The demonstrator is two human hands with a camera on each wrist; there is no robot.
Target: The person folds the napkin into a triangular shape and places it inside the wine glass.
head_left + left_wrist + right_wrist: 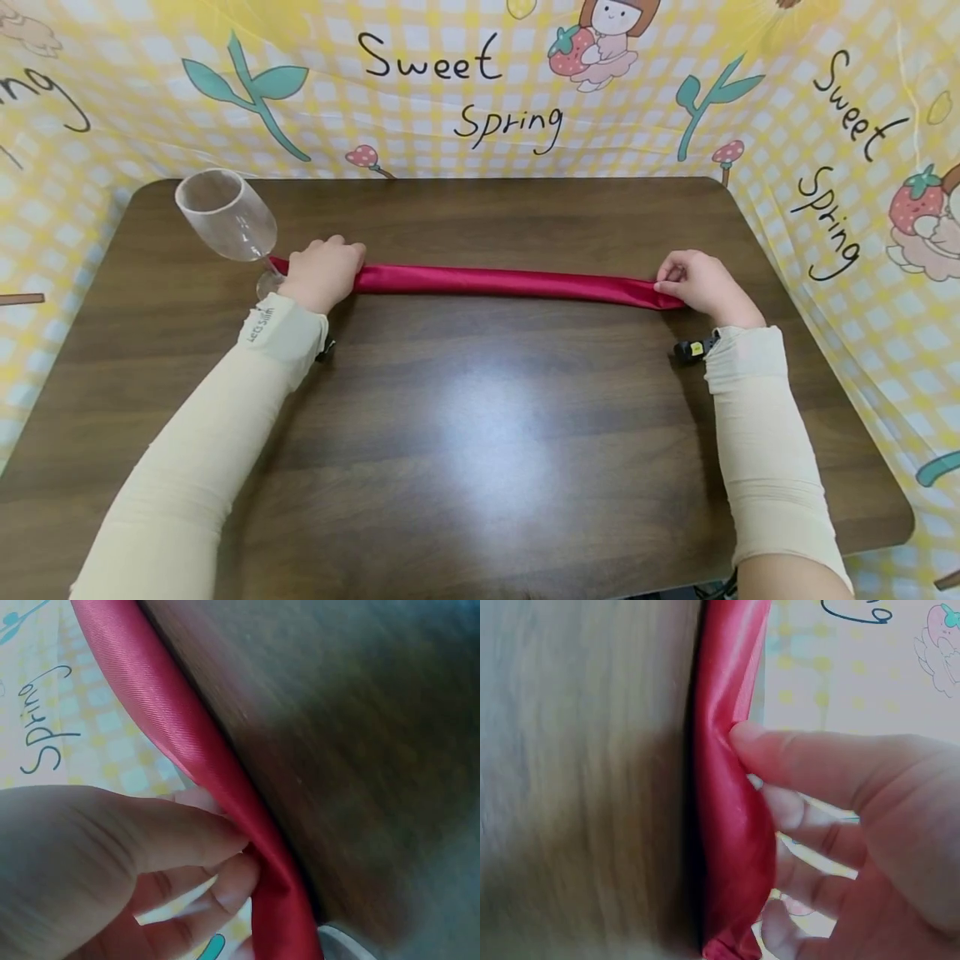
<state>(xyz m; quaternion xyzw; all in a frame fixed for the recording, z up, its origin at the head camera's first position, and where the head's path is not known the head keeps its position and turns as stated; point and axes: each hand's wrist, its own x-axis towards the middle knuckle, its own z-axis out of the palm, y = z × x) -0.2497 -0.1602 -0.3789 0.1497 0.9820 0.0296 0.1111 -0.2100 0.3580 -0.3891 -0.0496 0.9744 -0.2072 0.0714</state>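
Note:
A long red satin cloth [495, 282], folded into a narrow strip, lies across the table from left to right. Near its left end, my left hand [321, 271] pinches the edge between thumb and fingers; the left wrist view shows that hand [150, 862] at a crease in the cloth [180, 727]. At the far right end my right hand [703, 285] pinches the strip, and in the right wrist view its thumb presses into the satin [735, 802]. A clear wine glass [232, 218] stands just left of my left hand, its foot partly hidden behind that hand.
The dark wooden table [480, 450] has rounded corners and a bright glare in the middle. Behind and beside it hangs a yellow checked curtain [420, 117] with printed drawings. A small black device [693, 350] is at my right wrist.

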